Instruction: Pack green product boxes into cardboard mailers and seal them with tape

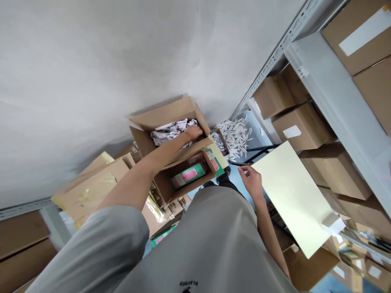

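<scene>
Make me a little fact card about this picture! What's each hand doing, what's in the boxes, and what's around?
Left hand: inside the back box; its grip is hidden
Right hand: in the air, fingers curled, nothing seen in it
Back box contents: crumpled paper
Front box: green-and-pink package inside
Floor: scattered white strips
Right side: shelves with cardboard boxes

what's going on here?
A person has their left hand in an open carton of crumpled paper; the fingertips are hidden, so any grip can't be told. The right hand is loosely curled beside a pale board, with nothing visible in it. A nearer open box contains a green-and-pink package, which neither hand touches.
</scene>
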A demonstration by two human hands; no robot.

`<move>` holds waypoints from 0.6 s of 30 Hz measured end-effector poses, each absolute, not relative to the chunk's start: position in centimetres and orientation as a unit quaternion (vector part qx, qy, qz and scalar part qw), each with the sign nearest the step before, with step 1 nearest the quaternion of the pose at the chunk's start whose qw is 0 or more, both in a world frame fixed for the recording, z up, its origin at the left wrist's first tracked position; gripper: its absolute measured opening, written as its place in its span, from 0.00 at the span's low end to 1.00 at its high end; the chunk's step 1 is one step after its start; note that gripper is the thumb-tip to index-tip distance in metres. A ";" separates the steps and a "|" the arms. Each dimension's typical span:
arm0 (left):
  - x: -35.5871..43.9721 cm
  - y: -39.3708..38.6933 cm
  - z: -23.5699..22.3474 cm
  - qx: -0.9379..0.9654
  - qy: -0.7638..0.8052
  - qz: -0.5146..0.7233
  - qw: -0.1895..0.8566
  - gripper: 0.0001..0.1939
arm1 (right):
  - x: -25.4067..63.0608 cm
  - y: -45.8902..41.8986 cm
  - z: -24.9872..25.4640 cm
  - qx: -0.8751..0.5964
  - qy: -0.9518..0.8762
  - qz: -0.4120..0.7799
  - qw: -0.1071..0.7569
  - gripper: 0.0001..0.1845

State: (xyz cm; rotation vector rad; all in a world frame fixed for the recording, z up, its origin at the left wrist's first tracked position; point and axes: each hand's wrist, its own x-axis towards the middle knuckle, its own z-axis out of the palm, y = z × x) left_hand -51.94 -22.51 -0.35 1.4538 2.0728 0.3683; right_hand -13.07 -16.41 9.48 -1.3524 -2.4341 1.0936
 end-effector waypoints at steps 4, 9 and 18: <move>-54.0 -24.1 -1.1 0.511 0.806 0.117 0.274 0.10 | -14.0 -15.6 9.4 -0.417 -0.826 0.372 0.077 0.27; -55.8 -29.2 0.2 0.464 0.800 0.295 0.240 0.13 | -15.6 -15.1 8.8 -0.364 -0.843 0.389 0.073 0.25; -52.2 -36.7 5.9 0.206 0.779 0.585 0.092 0.15 | -21.2 -15.2 10.3 -0.236 -0.880 0.408 0.060 0.20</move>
